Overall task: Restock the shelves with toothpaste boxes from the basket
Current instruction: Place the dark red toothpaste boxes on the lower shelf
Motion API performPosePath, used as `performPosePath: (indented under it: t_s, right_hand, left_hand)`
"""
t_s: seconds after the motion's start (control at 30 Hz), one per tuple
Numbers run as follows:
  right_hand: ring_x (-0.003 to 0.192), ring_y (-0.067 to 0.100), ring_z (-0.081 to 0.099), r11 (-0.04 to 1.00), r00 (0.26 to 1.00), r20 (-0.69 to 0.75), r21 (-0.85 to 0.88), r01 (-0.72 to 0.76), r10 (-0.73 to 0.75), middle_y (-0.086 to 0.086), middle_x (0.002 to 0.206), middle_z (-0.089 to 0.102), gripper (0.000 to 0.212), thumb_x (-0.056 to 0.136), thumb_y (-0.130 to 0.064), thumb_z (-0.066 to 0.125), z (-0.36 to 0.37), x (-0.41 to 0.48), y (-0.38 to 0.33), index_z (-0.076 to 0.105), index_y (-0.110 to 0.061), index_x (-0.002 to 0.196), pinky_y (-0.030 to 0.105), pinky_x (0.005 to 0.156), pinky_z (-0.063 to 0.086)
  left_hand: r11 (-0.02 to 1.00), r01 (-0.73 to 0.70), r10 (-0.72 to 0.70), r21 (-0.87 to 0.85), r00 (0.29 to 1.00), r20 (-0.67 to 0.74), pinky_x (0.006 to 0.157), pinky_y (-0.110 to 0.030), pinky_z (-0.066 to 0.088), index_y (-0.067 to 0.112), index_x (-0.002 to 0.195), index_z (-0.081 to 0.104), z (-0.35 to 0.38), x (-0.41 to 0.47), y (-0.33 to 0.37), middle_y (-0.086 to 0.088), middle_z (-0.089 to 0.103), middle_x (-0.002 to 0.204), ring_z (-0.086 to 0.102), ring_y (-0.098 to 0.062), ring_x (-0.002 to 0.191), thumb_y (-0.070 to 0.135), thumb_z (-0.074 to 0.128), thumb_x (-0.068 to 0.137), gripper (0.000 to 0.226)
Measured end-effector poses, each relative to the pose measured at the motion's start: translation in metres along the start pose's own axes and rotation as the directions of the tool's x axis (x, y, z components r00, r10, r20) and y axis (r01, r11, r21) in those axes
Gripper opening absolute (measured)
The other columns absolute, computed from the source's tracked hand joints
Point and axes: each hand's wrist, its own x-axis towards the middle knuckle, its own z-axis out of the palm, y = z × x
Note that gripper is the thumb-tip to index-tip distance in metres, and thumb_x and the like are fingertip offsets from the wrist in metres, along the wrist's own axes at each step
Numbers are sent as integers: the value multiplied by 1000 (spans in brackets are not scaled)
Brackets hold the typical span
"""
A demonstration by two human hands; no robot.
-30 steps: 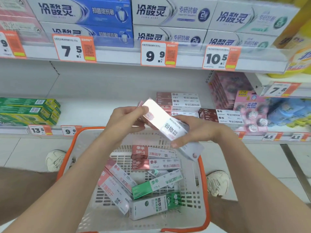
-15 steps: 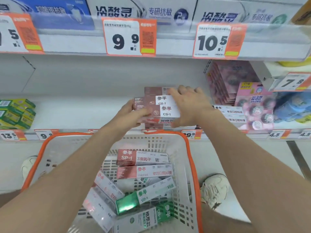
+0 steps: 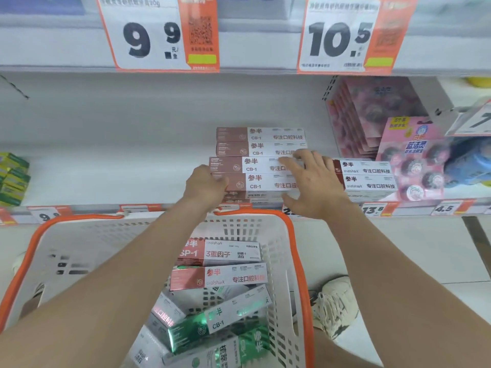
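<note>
On the white shelf (image 3: 106,176), the left hand (image 3: 206,185) gripped the end of the brown-and-white cardboard toothpaste stack (image 3: 255,166), the right hand (image 3: 316,187) lay on it with fingers splayed flat; the orange-rimmed white basket (image 3: 119,243) held several more.

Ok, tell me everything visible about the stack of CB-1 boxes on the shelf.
The stack of CB-1 boxes sits on the shelf, cardboard cartons lying flat, long printed faces forward. Each is rose-brown at the left end, white to the right. Four show clearly, unevenly aligned; lower ones are partly hidden. The left hand meets its left end, grip unclear; the right hand lies with spread fingers across its right part.
</note>
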Motion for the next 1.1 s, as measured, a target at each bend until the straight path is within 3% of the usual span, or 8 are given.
performPosePath:
  t_s: [0.17, 0.33, 0.5, 0.67, 0.9, 1.0, 1.07, 1.1]
  right_hand:
    - [140, 35, 40, 996, 999, -28, 90, -29, 31, 11, 155, 44, 74, 84, -40, 74, 3, -8, 6, 49, -21, 151, 50, 115, 37]
    - [147, 35, 37, 984, 997, -47, 169, -48, 56, 14, 158, 44, 69, 88, -32, 74, 10, -14, 6, 50, -16, 151, 50, 119, 39]
    - [152, 32, 31, 973, 996, -32, 218, -73, 82, 14, 160, 42, 66, 92, -28, 73, 10, -20, 3, 50, -13, 152, 47, 115, 40]
    - [155, 36, 28, 966, 996, -1, 241, -89, 92, 15, 162, 39, 65, 93, -24, 72, 15, -22, 5, 48, -10, 153, 50, 120, 35]
    - [159, 32, 19, 975, 992, 82, 194, -105, 91, 13, 168, 29, 69, 98, -27, 67, 10, -23, -2, 38, -14, 158, 45, 125, 28]
    - [145, 38, 44, 977, 995, -62, 203, -66, 80, 18, 152, 51, 56, 93, -19, 59, 1, -24, -14, 54, -8, 147, 50, 119, 39]
    - [114, 38, 62, 977, 974, -221, 212, -7, 55, 16, 120, 69, 44, 86, -15, 51, -5, -26, -31, 70, -5, 124, 49, 99, 53]
    - [97, 36, 64, 978, 961, -276, 205, 34, 24, 13, 102, 71, 36, 83, -13, 50, -8, -29, -43, 73, -5, 109, 45, 85, 56]
  left_hand:
    - [998, -38, 34, -45, 996, -84, 86, -41, 63, 24, 108, 75, 8, 1, -6, 2, 78, 101, 74, -24, 94, 24, 71, 97, 12]
    - [995, -70, 62, -73, 993, -99, 68, -28, 58, 28, 114, 74, 10, 0, -9, 2, 78, 105, 75, -23, 93, 22, 71, 99, 17]
    - [996, -79, 74, -48, 992, -105, 87, -39, 62, 32, 104, 73, 9, -2, -12, 1, 79, 105, 75, -23, 94, 24, 74, 98, 11]
    - [994, -100, 104, 38, 986, -127, 72, -30, 57, 21, 99, 77, 8, -7, -10, -1, 77, 93, 74, -25, 88, 26, 75, 97, 5]
    - [985, -101, 115, 140, 989, -92, 74, -41, 58, 9, 96, 69, 4, -5, -9, -7, 75, 94, 71, -29, 90, 35, 70, 100, 26]
    - [946, -158, 200, 284, 972, -124, 81, -38, 51, 4, 116, 63, -2, -15, -5, -14, 69, 114, 66, -36, 113, 34, 57, 107, 31]
    - [911, -293, 352, 290, 919, -177, 103, -39, 50, 7, 141, 57, -14, -33, -10, -11, 65, 138, 62, -29, 126, 27, 54, 109, 39]
    - [875, -391, 457, 286, 862, -221, 104, -39, 51, 10, 141, 58, -21, -45, -16, -8, 65, 135, 63, -25, 121, 24, 54, 108, 36]
